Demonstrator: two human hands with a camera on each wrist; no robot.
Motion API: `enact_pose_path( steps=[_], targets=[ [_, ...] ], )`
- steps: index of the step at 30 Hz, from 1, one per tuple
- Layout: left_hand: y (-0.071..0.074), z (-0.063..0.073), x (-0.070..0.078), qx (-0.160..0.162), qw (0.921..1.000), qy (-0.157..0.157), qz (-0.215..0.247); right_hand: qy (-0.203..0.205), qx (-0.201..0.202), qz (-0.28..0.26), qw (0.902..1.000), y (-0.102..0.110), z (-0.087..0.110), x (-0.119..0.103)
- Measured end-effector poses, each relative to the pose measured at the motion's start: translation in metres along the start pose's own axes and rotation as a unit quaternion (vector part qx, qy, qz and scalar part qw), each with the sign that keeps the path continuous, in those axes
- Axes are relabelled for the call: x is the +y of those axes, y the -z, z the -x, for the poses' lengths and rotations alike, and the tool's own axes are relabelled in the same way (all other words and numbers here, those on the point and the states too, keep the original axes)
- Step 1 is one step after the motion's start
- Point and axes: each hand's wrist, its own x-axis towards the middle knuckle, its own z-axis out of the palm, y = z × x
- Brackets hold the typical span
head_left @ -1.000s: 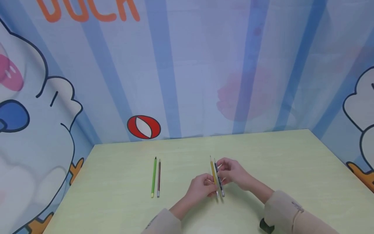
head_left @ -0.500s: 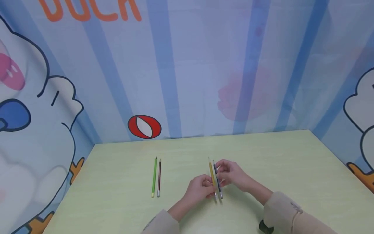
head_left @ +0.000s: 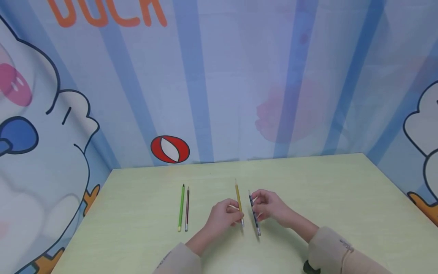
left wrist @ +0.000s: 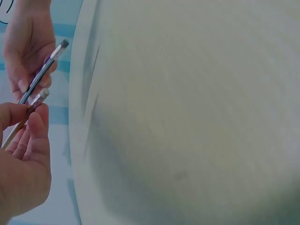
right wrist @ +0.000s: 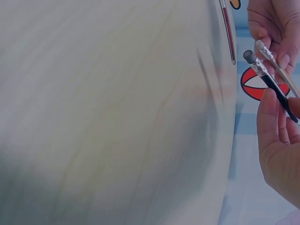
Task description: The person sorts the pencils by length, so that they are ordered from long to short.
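My left hand (head_left: 222, 216) pinches a yellow pencil (head_left: 238, 196) near its eraser end, with the tip pointing away from me. A short gap to the right, my right hand (head_left: 272, 207) pinches a dark patterned pencil (head_left: 256, 220) around its middle. Both pencils are raised off the table. The left wrist view shows the white eraser of the yellow pencil (left wrist: 44, 93) beside the dark pencil (left wrist: 43, 70). A grey eraser tops the dark pencil (right wrist: 267, 77) in the right wrist view.
Left of my hands, a green pencil (head_left: 181, 208) and a dark red pencil (head_left: 187, 209) lie side by side on the pale green table (head_left: 137, 213). A printed cloth backdrop (head_left: 232, 95) rises behind the table's far edge.
The yellow pencil has moved left with my left hand, away from the dark pencil; the two were close together before. My right hand and the pencils on the table have hardly moved.
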Motion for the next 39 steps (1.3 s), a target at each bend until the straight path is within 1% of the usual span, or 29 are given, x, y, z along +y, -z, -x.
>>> enact_pose_path(
  steps=[4,9,14,18,20,25,31,36,39],
  targets=[
    [0.017,-0.003,0.002,0.011,0.9998,0.005,-0.013,-0.002,0.0,-0.002,1.0,0.001,0.001,0.001],
    [0.04,-0.007,-0.003,0.033,0.9981,0.024,-0.045,0.001,0.0,-0.004,1.0,0.003,0.002,0.002],
    [0.059,-0.009,-0.008,0.06,0.9938,0.056,-0.075,-0.001,0.003,-0.003,1.0,0.004,0.002,0.004],
    [0.072,-0.009,-0.011,0.073,0.9895,0.08,-0.096,-0.001,0.003,-0.005,1.0,0.006,0.002,0.005],
    [0.077,-0.008,-0.014,0.079,0.9867,0.086,-0.113,-0.001,0.005,-0.005,1.0,0.007,0.002,0.006],
    [0.087,-0.007,-0.019,0.089,0.9783,0.106,-0.154,-0.002,0.009,-0.003,0.9999,0.009,0.002,0.008],
    [0.093,-0.004,-0.024,0.093,0.9708,0.134,-0.176,-0.01,0.015,-0.004,0.9998,0.009,0.003,0.008],
    [0.094,-0.002,-0.03,0.09,0.9666,0.138,-0.196,-0.01,0.014,-0.004,0.9999,0.009,0.004,0.009],
    [0.093,0.0,-0.033,0.091,0.9646,0.135,-0.208,-0.011,0.015,-0.004,0.9998,0.01,0.004,0.009]
  ],
)
